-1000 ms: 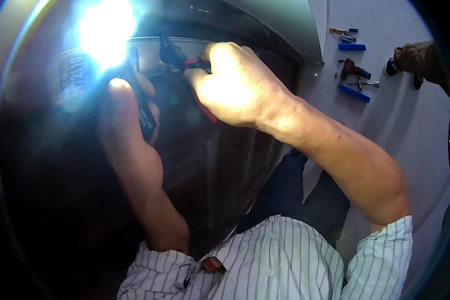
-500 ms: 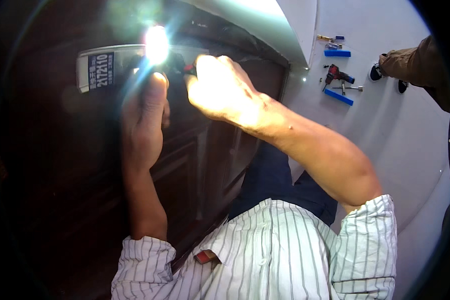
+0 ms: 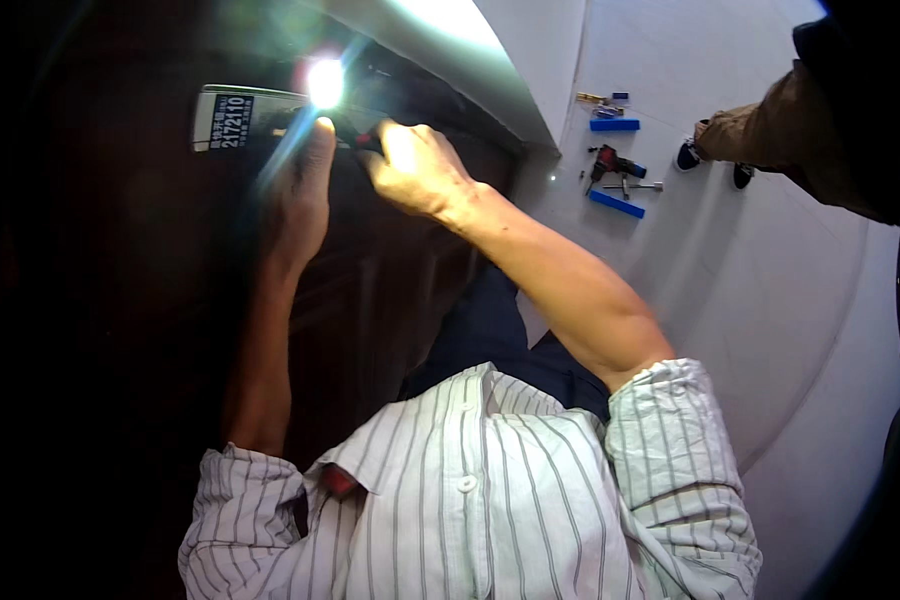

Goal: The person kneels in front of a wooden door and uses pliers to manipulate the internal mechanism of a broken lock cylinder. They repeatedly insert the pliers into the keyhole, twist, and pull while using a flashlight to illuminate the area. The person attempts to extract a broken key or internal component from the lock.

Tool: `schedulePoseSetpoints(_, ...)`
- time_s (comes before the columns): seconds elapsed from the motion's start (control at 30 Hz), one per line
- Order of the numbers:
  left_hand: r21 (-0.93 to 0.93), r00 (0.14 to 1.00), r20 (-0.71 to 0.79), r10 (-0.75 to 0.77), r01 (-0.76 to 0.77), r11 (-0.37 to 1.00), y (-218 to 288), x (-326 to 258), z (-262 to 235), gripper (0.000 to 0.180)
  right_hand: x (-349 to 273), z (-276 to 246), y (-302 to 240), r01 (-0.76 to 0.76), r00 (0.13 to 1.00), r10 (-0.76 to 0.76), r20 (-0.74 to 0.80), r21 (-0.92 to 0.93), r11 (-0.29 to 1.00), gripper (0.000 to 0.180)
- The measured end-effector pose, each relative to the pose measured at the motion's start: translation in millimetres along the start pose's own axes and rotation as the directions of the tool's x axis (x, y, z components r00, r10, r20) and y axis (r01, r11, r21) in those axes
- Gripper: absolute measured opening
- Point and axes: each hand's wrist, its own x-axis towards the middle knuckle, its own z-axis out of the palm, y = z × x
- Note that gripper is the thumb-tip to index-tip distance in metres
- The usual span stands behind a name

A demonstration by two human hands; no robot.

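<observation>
While a dark wooden door fills the view, the left hand holds a lit torch beside a grey plate, and the right hand is clamped on a red-handled tool.

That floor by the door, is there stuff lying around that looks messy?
Yes. Small tools and two blue bars lie scattered on the white floor, close to another person's shoes. Both hands, left and right, are up at the dark door.
</observation>
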Motion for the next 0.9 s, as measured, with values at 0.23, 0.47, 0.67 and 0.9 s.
schedulePoseSetpoints(0.23,0.112,0.996,0.029,0.079,-0.082,0.99,7,11,0,0.04,5,3,-1,-0.027,0.999,0.024,-0.043,-0.062,0.998,0.033)
schedulePoseSetpoints(0.47,0.125,0.992,0.12,0.038,-0.053,0.991,4,4,-5,0.045,6,-1,-7,-0.038,0.998,0.05,0.041,-0.248,0.968,0.039)
schedulePoseSetpoints(0.67,0.078,0.977,0.19,0.1,-0.116,0.99,10,8,-5,0.047,22,20,-27,-0.201,0.966,0.256,0.03,-0.534,0.821,0.031)
schedulePoseSetpoints(0.9,0.407,0.799,0.221,0.558,-0.596,0.692,-28,16,-1,0.018,12,29,-45,-0.279,0.953,0.293,-0.073,-0.588,0.759,0.035)
